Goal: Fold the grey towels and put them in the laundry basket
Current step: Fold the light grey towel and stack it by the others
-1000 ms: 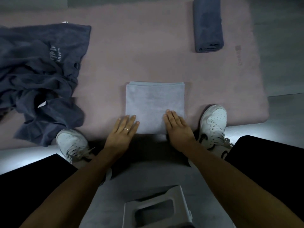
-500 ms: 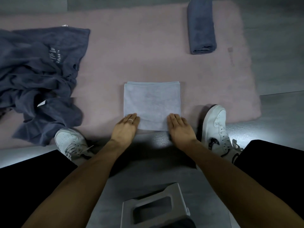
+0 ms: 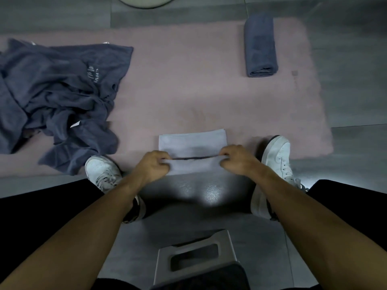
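Observation:
A light grey folded towel (image 3: 192,141) lies at the near edge of the pink rug (image 3: 188,80). My left hand (image 3: 154,166) grips its near left corner and my right hand (image 3: 236,161) grips its near right corner. The near edge is lifted off the rug and held taut between them, folding over the far part. A dark grey folded towel (image 3: 260,45) lies at the rug's far right. A heap of crumpled dark grey towels (image 3: 54,97) sits at the left.
My white shoes (image 3: 102,170) (image 3: 276,155) flank the light towel. A grey plastic stool (image 3: 194,256) stands below me on the tiled floor. A pale round rim (image 3: 146,1) shows at the top edge.
Both hands lay flat on the towel's near edge; now their fingers are curled round the near corners and the edge is raised. The view has tilted so more floor shows beyond the rug.

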The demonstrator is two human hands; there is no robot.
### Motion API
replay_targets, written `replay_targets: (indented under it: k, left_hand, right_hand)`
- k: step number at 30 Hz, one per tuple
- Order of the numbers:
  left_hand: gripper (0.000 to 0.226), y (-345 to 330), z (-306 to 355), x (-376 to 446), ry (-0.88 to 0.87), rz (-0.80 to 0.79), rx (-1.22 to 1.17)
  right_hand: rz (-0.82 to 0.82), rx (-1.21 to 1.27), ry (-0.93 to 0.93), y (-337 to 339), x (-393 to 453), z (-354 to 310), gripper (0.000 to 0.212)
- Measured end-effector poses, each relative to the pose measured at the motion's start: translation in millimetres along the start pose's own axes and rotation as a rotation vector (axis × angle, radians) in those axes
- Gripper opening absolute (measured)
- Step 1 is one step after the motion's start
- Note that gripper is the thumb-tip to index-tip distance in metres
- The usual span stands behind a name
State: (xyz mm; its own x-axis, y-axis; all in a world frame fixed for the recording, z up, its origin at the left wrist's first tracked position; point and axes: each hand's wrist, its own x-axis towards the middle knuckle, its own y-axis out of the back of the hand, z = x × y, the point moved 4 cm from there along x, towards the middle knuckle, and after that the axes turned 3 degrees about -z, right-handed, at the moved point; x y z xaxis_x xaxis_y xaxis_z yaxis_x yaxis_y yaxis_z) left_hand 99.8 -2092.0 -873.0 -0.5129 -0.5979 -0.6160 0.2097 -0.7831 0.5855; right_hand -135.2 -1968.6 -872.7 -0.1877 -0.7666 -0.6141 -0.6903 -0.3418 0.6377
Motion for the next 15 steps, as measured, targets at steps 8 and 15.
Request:
replay_targets:
  k: [8, 15]
  left_hand:
    - [0.023, 16.8, 6.8, 19.8, 0.019, 0.376, -0.366]
    - [0.028, 7.9, 3.2, 41.0, 0.157, 0.512, -0.263]
  right_hand:
    - [0.379, 0.402, -0.061, 14.9, 19.0, 4.9, 0.025]
    - [0.393, 0.306, -0.131, 8.3, 59.8, 12.9, 0.028]
